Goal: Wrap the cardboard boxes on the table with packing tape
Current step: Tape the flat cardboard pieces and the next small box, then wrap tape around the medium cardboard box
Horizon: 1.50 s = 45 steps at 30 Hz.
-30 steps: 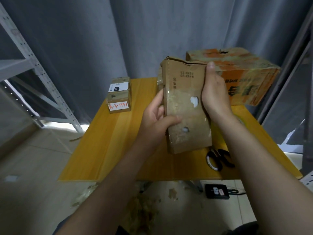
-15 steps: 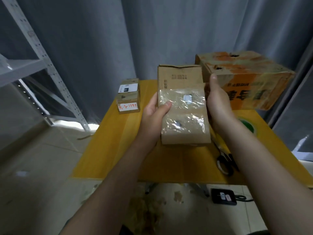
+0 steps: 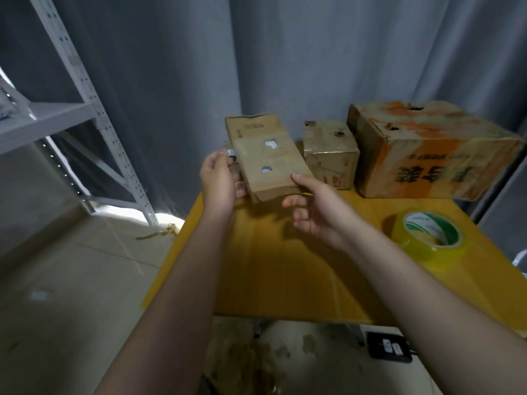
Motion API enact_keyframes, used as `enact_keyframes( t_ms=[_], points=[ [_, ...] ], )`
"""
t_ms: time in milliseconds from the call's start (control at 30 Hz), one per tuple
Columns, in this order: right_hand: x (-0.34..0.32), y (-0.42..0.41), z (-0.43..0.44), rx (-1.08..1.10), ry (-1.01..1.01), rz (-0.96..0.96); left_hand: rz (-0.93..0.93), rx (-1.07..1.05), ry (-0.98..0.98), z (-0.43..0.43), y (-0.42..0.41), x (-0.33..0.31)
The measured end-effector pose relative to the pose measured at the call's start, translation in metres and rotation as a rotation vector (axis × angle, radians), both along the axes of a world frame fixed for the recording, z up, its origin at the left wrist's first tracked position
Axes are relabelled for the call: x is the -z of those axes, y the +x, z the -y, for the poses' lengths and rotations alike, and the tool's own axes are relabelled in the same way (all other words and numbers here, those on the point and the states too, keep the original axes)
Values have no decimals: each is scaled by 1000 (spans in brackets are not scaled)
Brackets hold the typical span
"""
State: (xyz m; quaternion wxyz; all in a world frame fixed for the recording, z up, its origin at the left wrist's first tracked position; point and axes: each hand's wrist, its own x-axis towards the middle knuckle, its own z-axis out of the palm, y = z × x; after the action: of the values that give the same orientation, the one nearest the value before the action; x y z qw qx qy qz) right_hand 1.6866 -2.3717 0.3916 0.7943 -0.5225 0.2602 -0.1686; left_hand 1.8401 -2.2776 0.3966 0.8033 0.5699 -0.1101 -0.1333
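Observation:
A worn, taped cardboard box [image 3: 268, 158] with two small holes in its face hangs tilted above the far left part of the yellow table [image 3: 271, 269]. My left hand [image 3: 219, 181] holds its left edge, fingers curled under it. My right hand [image 3: 316, 212] pinches the near right corner, thumb on top and fingers beneath. A roll of yellow packing tape [image 3: 429, 238] lies flat on the table to the right, apart from both hands.
A mid-sized brown box [image 3: 330, 155] and a large orange-printed box [image 3: 427, 149] stand at the table's back right. A grey metal shelf [image 3: 57, 118] is at the left, a grey curtain behind. A black power strip [image 3: 387, 346] lies on the floor.
The box has gone up, left and further from me, and now tilts. My right hand slid from its right side to the near corner. The view swung right, showing the tape roll.

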Motion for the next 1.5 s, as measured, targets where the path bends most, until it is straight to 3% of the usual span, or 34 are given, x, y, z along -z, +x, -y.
enact_keyframes(
  t_ms=[233, 433, 567, 700, 800, 900, 1067, 1167, 1300, 1500],
  points=[
    [-1, 57, 10, 180, 345, 24, -142, 68, 218, 2, 35, 32],
    [27, 76, 20, 316, 224, -114, -163, 43, 194, 9, 35, 37],
    [32, 86, 22, 307, 311, -159, -139, 57, 188, 15, 32, 36],
    [23, 98, 31, 266, 435, -44, -142, 92, 158, 24, 38, 37],
    [22, 96, 32, 190, 425, -64, -118, 114, 171, 29, 37, 39],
    [17, 81, 31, 128, 153, -199, -81, 86, 199, 37, 36, 38],
    [-13, 53, 68, 412, -1085, -294, -49, 115, 210, 48, 23, 30],
    [-20, 47, 97, 379, -1564, -645, -24, 173, 221, 55, 9, 26],
    [-19, 49, 113, 128, -1530, -1002, 13, 292, 295, 61, -9, 27],
    [-15, 33, 102, 156, -1561, -936, 48, 371, 313, 70, -20, 29]
  ],
)
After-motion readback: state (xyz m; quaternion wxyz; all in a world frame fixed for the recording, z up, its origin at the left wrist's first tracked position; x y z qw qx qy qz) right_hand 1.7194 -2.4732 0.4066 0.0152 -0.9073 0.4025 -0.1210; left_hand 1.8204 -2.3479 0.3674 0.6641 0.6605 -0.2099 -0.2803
